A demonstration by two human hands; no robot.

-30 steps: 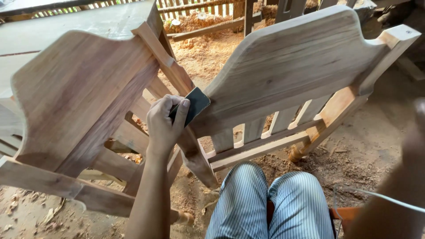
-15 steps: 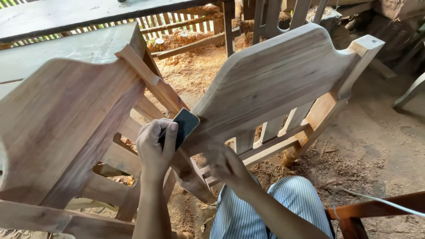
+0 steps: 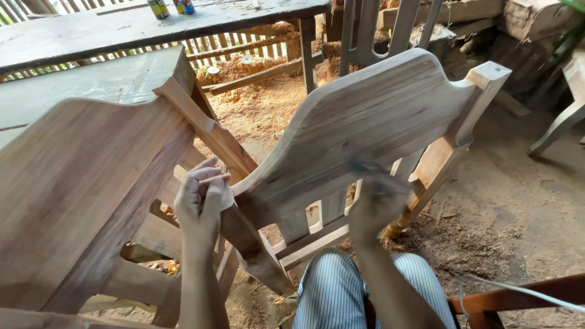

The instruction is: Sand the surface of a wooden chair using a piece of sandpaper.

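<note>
Two unfinished wooden chair frames lean towards me. The left chair back [image 3: 85,195] is a broad plain panel; the right chair back [image 3: 372,128] has a curved top edge. My left hand [image 3: 200,204] is closed on a folded piece of sandpaper [image 3: 224,196], pressed against the slanted rail [image 3: 225,143] where the two frames meet. Only the paper's pale edge shows beside my fingers. My right hand [image 3: 375,204], blurred by motion, grips the lower edge of the right chair back above its slats [image 3: 317,216].
A long dark workbench [image 3: 122,27] with small cans [image 3: 159,7] runs along the top. Another chair frame [image 3: 378,30] stands behind. Sawdust and shavings cover the dirt floor [image 3: 506,219]. My striped trouser knees [image 3: 341,286] are below, with a reddish wooden rail and a white cord [image 3: 524,292] at bottom right.
My right hand came up from my lap to the joint, then moved right onto the right chair back's lower edge. My left hand stayed at the slanted rail with the sandpaper, now mostly covered.
</note>
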